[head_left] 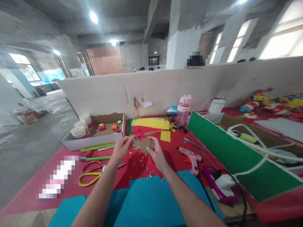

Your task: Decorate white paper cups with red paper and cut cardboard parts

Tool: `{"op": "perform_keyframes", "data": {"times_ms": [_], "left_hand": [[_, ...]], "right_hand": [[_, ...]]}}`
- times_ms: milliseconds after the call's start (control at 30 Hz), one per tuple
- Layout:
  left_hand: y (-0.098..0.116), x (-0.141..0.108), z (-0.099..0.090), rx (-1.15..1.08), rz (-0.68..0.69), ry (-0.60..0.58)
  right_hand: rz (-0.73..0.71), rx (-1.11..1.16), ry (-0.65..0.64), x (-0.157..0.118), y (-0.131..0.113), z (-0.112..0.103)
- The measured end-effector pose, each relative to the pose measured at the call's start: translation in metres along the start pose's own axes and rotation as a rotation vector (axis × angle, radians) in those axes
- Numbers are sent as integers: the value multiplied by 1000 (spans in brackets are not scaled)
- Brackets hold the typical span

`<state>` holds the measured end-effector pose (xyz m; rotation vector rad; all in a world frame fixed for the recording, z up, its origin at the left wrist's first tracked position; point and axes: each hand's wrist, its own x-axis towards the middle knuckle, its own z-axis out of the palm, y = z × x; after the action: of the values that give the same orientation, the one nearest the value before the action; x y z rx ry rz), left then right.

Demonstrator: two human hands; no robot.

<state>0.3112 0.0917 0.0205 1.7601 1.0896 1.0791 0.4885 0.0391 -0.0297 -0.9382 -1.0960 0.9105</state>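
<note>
In my right hand (158, 154) is a round brown cardboard disc (145, 147), pinched between the thumb and fingers above the red table covering. My left hand (121, 148) is just left of the disc, its thumb and fingertips brought together. Whatever they pinch, if anything, is too small to make out. Below the hands lie small paper scraps (134, 164). Beside my left forearm are scissors with yellow and red handles (91, 179). To the right of my right hand rests a pink hot glue gun (193, 157), a small red light showing on it.
At the left stands a white box (92, 142) with paper cups and coloured paper rolls. Coloured paper sheets (151, 123) lie behind my hands. A green-sided box (227, 154), purple power strip (219, 186) and cables occupy the right. A pink bottle (184, 110) stands by the partition (106, 91).
</note>
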Motion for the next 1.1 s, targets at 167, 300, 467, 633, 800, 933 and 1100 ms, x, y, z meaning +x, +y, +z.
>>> {"op": "perform_keyframes", "data": {"times_ms": [167, 300, 467, 633, 800, 933, 1100], "left_hand": [[-25, -25, 44, -281, -45, -136], [-32, -26, 49, -374, -63, -83], [-31, -26, 45, -431, -110, -98], [-35, -24, 39, -440, -105, -147], [-37, -24, 35, -437, -130, -148], [-33, -25, 34, -415, -134, -116], [-33, -26, 38, -432, -120, -172]], "right_hand": [[-63, -146, -109, -5, -2, 3], [-88, -179, -90, -7, 3, 5], [-56, -166, -46, -2, 7, 3], [-102, -236, -31, 0, 2, -2], [-151, -342, -93, 1, -4, -6], [-217, -459, -116, 1, -5, -5], [-218, -492, -49, -1, -3, -3]]}}
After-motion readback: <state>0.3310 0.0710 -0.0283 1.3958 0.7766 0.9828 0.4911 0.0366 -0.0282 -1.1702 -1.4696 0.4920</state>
